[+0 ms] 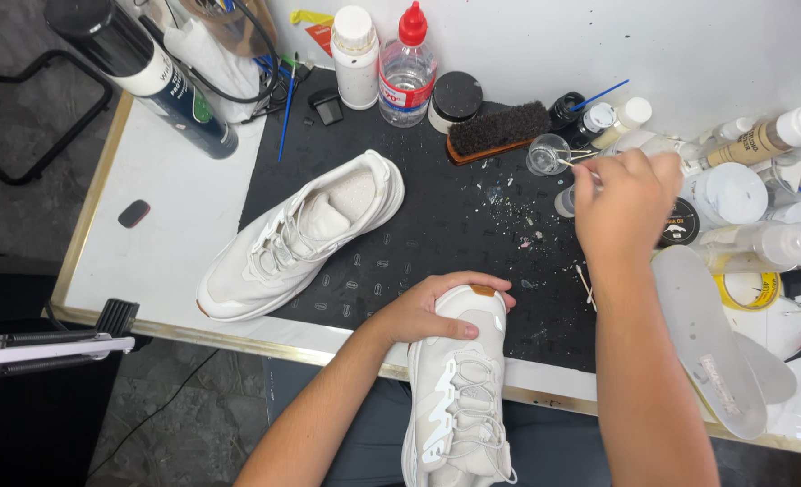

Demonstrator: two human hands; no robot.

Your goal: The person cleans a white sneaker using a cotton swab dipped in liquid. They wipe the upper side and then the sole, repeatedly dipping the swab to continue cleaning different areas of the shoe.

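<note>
Head view: left hand [428, 311] clasping white shoe [459, 397] heel, steadying it at counter [175, 207] edge; right hand [626, 203] pinching cotton swab [570, 159], dipping into small glass cup [547, 153].

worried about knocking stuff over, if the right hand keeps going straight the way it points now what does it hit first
Most likely the small clear glass cup: the right hand points up and left with a thin stick whose tip seems to be at the cup's rim already. Behind it lies the dark bristle brush. Height is hard to judge from above.
</note>
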